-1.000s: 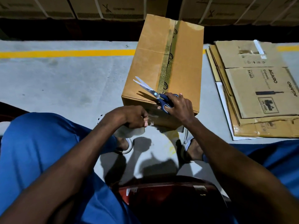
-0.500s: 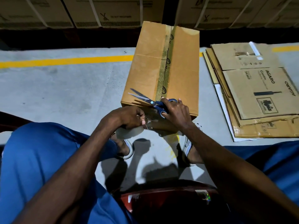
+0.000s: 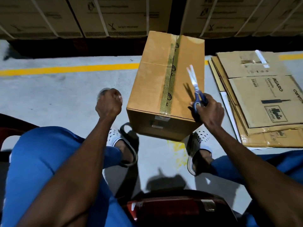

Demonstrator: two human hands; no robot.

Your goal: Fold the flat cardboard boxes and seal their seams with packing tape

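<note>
Presently I find the folded brown cardboard box [image 3: 168, 82] standing on the grey concrete floor [image 3: 57, 99] between the operator's feet, its top seam closed under a strip of printed packing tape [image 3: 170, 74] that runs the length of the lid and turns down over the near edge. I judge the seam on this face sealed.

Right hand [image 3: 208, 112]: fingers curled through and around the blue handles of the steel scissors [image 3: 196, 89], blades nearly closed and pointing up and away over the box's right side — a carrying hold, in my judgement, keeping the points clear of the tape and the body. The hand hovers at the box's near right corner; whether it touches the cardboard I cannot tell.

Left hand [image 3: 109, 104]: raised just left of the box and apart from it, fingers clenched around a clear roll of tape [image 3: 105, 94], only a blurred rim of which shows. No tape appears to link roll and box, so I take the strip as cut free.

To the right lies a stack of flat printed cardboard sheets [image 3: 262, 99], within easy reach — presumably the next boxes to fold. Strapped cartons [image 3: 114, 17] line the far wall beyond a yellow floor line [image 3: 70, 68].

Risk noted: scissor points exposed while both hands are occupied.
</note>
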